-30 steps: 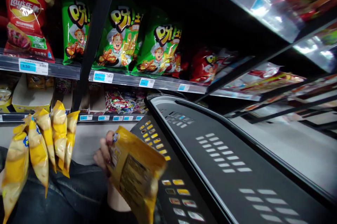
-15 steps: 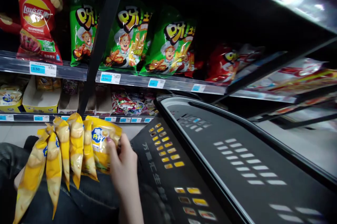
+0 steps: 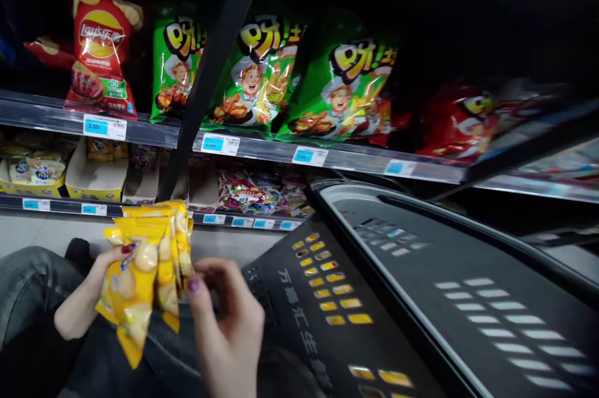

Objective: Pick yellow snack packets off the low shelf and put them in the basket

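Note:
My left hand [image 3: 87, 298] grips a bunch of several small yellow snack packets [image 3: 145, 267] in front of my knees. My right hand [image 3: 229, 317] is just right of the bunch, fingers curled, its thumb against the packets' right edge. Whether it holds a packet I cannot make out. A black plastic basket [image 3: 421, 298] with slotted walls sits to the right of my hands; yellow packets show through its slots.
A shelf [image 3: 262, 150] with blue price tags carries green snack bags [image 3: 257, 73], a red Lay's bag [image 3: 100, 55] and red bags [image 3: 463, 120] further right. A lower shelf [image 3: 93, 208] holds yellow boxes and small sweets. A black upright post [image 3: 206, 86] crosses the shelves.
My right hand brought a yellow packet from the basket over to the bunch in my left hand. The fanned packets are now gathered together, and the view has shifted left.

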{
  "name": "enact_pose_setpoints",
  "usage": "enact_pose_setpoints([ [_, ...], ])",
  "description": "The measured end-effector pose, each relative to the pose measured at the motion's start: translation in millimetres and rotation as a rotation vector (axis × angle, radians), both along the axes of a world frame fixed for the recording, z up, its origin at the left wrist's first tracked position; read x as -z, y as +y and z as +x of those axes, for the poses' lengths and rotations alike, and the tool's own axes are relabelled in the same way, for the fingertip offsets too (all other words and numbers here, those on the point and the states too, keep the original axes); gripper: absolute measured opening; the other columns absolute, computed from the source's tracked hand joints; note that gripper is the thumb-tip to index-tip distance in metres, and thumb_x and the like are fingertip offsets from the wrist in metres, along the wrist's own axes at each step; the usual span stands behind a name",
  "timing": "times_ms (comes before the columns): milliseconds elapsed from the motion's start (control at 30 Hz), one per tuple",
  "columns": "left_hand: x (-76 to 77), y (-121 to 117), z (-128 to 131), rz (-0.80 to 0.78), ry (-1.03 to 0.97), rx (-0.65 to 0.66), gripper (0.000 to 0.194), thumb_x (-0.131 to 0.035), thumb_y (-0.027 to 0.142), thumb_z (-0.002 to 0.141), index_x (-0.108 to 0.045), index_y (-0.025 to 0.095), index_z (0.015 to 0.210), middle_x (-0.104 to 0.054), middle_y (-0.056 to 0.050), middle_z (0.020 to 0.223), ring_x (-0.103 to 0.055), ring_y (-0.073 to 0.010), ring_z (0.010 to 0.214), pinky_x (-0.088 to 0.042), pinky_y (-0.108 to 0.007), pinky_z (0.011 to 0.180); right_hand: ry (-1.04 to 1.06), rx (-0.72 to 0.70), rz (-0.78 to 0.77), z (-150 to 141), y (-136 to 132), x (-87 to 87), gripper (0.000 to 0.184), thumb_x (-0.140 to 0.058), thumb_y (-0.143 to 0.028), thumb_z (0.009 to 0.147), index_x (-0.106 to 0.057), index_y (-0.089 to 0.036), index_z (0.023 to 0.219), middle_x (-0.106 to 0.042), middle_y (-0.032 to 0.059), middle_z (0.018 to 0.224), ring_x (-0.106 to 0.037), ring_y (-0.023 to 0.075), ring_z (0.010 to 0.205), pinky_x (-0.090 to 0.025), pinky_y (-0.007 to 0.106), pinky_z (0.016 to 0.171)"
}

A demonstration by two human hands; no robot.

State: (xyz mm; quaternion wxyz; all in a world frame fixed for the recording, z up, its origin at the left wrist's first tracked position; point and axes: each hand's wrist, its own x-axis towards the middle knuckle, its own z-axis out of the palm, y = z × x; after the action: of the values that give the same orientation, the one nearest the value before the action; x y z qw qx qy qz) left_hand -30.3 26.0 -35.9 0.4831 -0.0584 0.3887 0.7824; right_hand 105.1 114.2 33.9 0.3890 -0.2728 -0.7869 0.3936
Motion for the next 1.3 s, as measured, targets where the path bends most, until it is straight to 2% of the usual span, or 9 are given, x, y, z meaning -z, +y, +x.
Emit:
enact_pose_setpoints([
  [200,-6.8,10,8,-0.056,0.047,-0.051,0.017,-0.065,0.009,0.063,-0.065,0.011,0.081,-0.071,-0.007,0.065,-0.067,-0.0235,0.058,-0.054,-0.031,0.056,-0.230,-0.003,-0.250,-21,-15,13.6,0.029,-0.065,-0.036,0.069,-0.054,-0.020,0.091,-0.065,0.0053,0.083,-0.061,0.0220,0.076,-0.046,0.029,0.062],
  [300,-4.0,9,9,0.017,-0.080,0.037,0.013,-0.063,0.017,0.072,-0.066,0.009,0.081,-0.072,-0.012,0.068,-0.068,-0.0273,0.067,-0.055,-0.036,0.067,-0.132,-0.110,-0.367,-24,-5,22.3,0.019,-0.061,-0.032,0.073,-0.056,-0.019,0.086,-0.065,0.0040,0.080,-0.061,0.0201,0.073,-0.047,0.028,0.062],
  [433,4.8,9,4,0.204,-0.152,0.069,0.036,-0.059,0.038,0.077,-0.063,0.012,0.102,-0.072,-0.014,0.089,-0.063,-0.0300,0.096,-0.048,-0.042,0.088,-0.021,-0.247,-0.563,-19,6,23.1,0.017,-0.059,-0.033,0.076,-0.051,-0.018,0.080,-0.061,0.0018,0.076,-0.058,0.0172,0.071,-0.048,0.027,0.064],
  [633,-3.1,11,-2,-0.002,-0.143,-0.015,0.027,-0.053,0.021,0.082,-0.059,0.011,0.106,-0.073,-0.012,0.083,-0.067,-0.0283,0.083,-0.052,-0.044,0.081,0.254,-0.318,-0.881,-4,22,20.9,0.028,-0.062,-0.037,0.075,-0.051,-0.021,0.095,-0.061,0.0016,0.092,-0.058,0.0176,0.082,-0.048,0.028,0.070],
  [800,-10.3,9,-8,0.040,-0.118,-0.152,0.024,-0.049,0.016,0.084,-0.061,0.013,0.104,-0.073,-0.008,0.081,-0.068,-0.0249,0.080,-0.053,-0.040,0.082,0.421,-0.249,-1.038,8,39,16.3,0.028,-0.068,-0.033,0.069,-0.054,-0.022,0.092,-0.062,-0.0004,0.088,-0.058,0.0131,0.068,-0.046,0.021,0.055],
  [900,-10.5,6,-12,0.087,-0.136,-0.207,0.029,-0.048,0.012,0.083,-0.060,0.016,0.110,-0.074,-0.005,0.080,-0.069,-0.0209,0.077,-0.051,-0.035,0.086,0.514,-0.408,-1.155,9,45,17.7,0.022,-0.064,-0.034,0.072,-0.056,-0.021,0.088,-0.056,-0.0044,0.067,-0.049,0.0068,0.046,-0.037,0.016,0.040],
  [1067,-12.8,3,-15,0.098,-0.095,-0.244,0.031,-0.045,0.009,0.084,-0.060,0.021,0.109,-0.074,-0.001,0.080,-0.069,-0.0193,0.074,-0.053,-0.033,0.081,0.699,-0.923,-1.387,5,43,34.4,0.022,-0.044,-0.044,0.084,-0.049,-0.022,0.084,-0.036,-0.0141,0.048,-0.007,-0.0023,0.019,-0.009,0.010,0.023],
  [1200,-12.0,2,-16,0.104,-0.061,-0.225,0.030,-0.044,0.013,0.085,-0.060,0.019,0.109,-0.074,-0.003,0.078,-0.069,-0.0223,0.078,-0.052,-0.038,0.083,0.826,-1.001,-1.504,4,39,39.8,0.026,-0.035,-0.045,0.087,-0.047,-0.021,0.086,-0.037,-0.0156,0.046,-0.003,-0.0036,0.016,-0.006,0.007,0.021],
  [1300,-10.0,3,-16,0.128,-0.051,-0.182,0.027,-0.041,0.016,0.086,-0.063,0.016,0.103,-0.073,-0.006,0.079,-0.068,-0.0238,0.079,-0.052,-0.039,0.083,0.836,-0.875,-1.555,5,40,33.8,0.022,-0.040,-0.039,0.087,-0.047,-0.019,0.087,-0.038,-0.0147,0.049,-0.006,-0.0047,0.019,-0.005,0.005,0.022],
])
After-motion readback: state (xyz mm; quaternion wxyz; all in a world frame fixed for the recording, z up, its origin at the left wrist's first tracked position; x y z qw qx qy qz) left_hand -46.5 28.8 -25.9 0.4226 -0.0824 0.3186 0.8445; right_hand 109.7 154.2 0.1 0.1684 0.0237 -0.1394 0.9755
